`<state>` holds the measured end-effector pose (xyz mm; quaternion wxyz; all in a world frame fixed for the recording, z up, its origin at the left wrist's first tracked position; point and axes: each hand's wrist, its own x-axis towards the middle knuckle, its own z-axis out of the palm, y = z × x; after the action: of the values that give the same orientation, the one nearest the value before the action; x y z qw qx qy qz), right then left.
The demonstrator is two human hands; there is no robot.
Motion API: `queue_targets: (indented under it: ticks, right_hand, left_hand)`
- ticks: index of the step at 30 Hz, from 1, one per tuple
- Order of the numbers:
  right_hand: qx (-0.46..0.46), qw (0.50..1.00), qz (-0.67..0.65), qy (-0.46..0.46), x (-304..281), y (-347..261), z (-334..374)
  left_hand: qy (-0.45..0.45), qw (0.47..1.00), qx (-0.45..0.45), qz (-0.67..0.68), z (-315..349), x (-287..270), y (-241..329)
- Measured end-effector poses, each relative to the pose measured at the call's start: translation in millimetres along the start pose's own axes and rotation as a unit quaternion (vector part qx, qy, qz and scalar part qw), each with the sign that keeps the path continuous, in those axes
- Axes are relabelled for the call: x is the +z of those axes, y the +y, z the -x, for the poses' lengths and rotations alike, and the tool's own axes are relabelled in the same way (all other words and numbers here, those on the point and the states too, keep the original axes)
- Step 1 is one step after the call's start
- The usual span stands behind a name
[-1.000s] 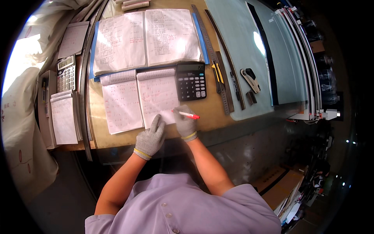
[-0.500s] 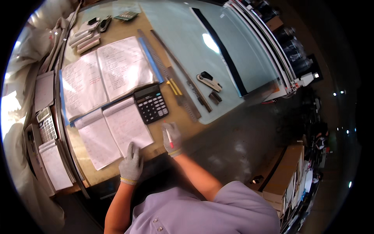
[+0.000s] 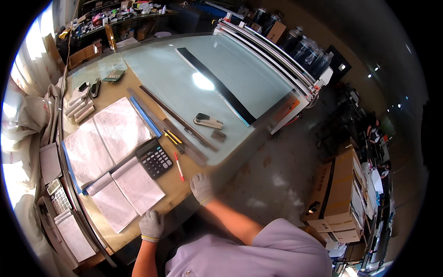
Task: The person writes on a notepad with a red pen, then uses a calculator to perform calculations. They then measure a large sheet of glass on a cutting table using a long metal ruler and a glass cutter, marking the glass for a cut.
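Both my hands wear pale grey knit gloves. My left hand [image 3: 151,225] rests at the near table edge beside an open notebook [image 3: 138,181], its fingers bent loosely and holding nothing. My right hand [image 3: 201,188] is at the table's right front edge, empty, with slightly bent fingers. A red and white pen [image 3: 179,167] lies on the tabletop just beyond it, apart from the fingers. Left of the pen sits a black calculator [image 3: 155,159]. Behind the notebook is a larger open book of written sheets [image 3: 110,134] with a blue cover.
Rulers [image 3: 161,121], a yellow and black cutter [image 3: 174,140] and a stapler [image 3: 208,121] lie farther right. A black strip [image 3: 217,87] crosses the glass surface [image 3: 157,62]. A white-railed machine [image 3: 270,57] borders it. Cardboard boxes [image 3: 334,194] stand on the right; another calculator [image 3: 59,196] is at left.
My right hand has let go of the pen, which now lies on the table. Both hands have drawn back toward the near edge. The view has tilted up, showing more of the room.
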<state>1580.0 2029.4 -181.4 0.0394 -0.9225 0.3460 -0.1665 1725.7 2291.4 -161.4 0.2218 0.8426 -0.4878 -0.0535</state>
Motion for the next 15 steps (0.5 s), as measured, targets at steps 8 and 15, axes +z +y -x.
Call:
queue_targets:
  ticks: [8, 15]
  right_hand:
    - [0.042, 0.993, -0.033, -0.105, -23, 12, 42]
    - [0.004, 0.994, -0.101, -0.027, -18, 54, 27]
  left_hand:
    - [-0.028, 0.997, -0.006, -0.069, -3, -7, 23]
    - [-0.022, 0.997, -0.068, -0.034, 8, -12, 36]
